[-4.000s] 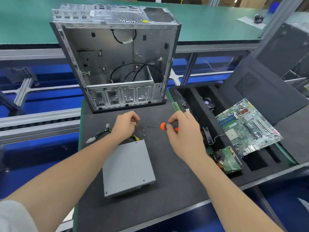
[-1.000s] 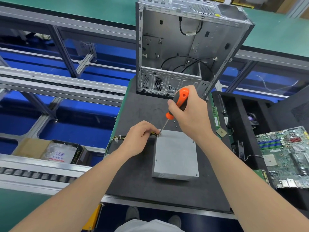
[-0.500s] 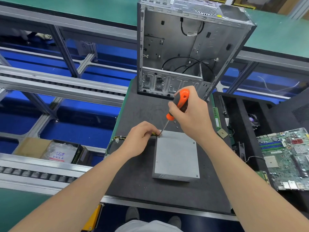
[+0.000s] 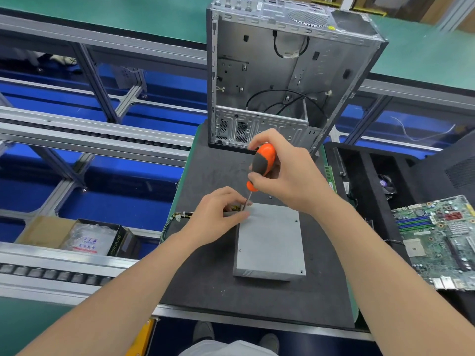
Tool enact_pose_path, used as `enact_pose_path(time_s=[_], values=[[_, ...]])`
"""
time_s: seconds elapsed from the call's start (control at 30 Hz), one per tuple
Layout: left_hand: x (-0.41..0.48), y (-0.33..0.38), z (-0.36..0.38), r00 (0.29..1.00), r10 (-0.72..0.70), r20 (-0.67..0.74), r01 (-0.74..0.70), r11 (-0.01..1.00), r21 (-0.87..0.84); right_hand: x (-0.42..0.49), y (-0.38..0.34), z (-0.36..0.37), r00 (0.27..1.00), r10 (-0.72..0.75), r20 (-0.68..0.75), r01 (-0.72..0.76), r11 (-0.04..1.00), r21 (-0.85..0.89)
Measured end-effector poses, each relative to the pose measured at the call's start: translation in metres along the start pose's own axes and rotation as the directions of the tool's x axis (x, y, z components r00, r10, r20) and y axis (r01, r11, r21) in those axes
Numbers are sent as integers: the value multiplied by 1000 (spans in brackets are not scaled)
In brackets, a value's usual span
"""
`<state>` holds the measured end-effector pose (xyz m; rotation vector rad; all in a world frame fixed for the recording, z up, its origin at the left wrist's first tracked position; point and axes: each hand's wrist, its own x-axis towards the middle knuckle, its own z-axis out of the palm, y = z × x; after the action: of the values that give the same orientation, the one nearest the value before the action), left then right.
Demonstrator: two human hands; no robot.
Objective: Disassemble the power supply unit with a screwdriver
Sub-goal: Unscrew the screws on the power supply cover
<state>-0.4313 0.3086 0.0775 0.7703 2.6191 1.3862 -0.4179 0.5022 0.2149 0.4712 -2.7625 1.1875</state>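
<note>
Power supply (image 4: 270, 240): plain grey metal box, lay flat on the dark mat (image 4: 205, 278), roughly mid-mat, lid up. Small screw holes showed near the lid's corners. A bundle of yellow and black wires (image 4: 177, 217) trailed from its far left end to the mat's left edge.

Right hand (image 4: 290, 176): above the far left corner of the box, fingers and thumb wrapped round the screwdriver (image 4: 262, 161) by its orange and grey handle. Tool stood nearly upright, handle leaning slightly away and to the right, thin shaft running down to that corner. The tip itself was hidden behind the other hand's fingers; could not tell whether it sat in a screw.

Left hand (image 4: 216, 217): at the same corner, fingers curled over the far edge beside the shaft, thumb laid on the lid, so it held the box there. Forearm came in from the lower left.

Surroundings: open computer case (image 4: 282, 73) stood upright at the far end of the mat, gutted, a few black cables loose inside. To the right, a black foam tray (image 4: 359, 181) with a green circuit board (image 4: 442, 242) lying on it. Lower left, below the rails, a cardboard box (image 4: 46, 231) with a plastic bag in it.
</note>
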Motion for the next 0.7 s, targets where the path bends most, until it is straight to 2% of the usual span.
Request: enact_pose_path(time_s=[0.07,0.13,0.23,0.3,0.37,0.43,0.5,0.6,0.7], values=[[3,3,4,999,35,-37,-34,999,35,3,-7,-7,997,-27,70,33,995,-93],[5,3,8,996,44,-75,-38,997,72,4,-14,-9,999,-50,22,54,954,-296],[6,2,10,998,21,-67,-16,997,75,8,-26,-7,992,-17,-122,-58,810,-584],[8,2,7,1000,-12,-26,13,999,49,11,-36,-5,994,80,-76,-110,736,-668],[12,2,1,999,-41,26,41,999,10,15,-42,-6,992,115,42,-57,736,-674],[14,3,-5,997,-35,66,37,999,-25,18,-46,-11,980,72,188,58,791,-609],[14,6,-11,995,-37,93,44,996,-78,22,-49,-23,944,20,330,172,823,-541],[15,11,-18,983,-67,172,100,977,-189,29,-53,-38,874,-55,484,321,812,-487],[17,13,-21,977,-49,209,90,977,-193,29,-58,-37,837,-50,544,317,855,-409]])
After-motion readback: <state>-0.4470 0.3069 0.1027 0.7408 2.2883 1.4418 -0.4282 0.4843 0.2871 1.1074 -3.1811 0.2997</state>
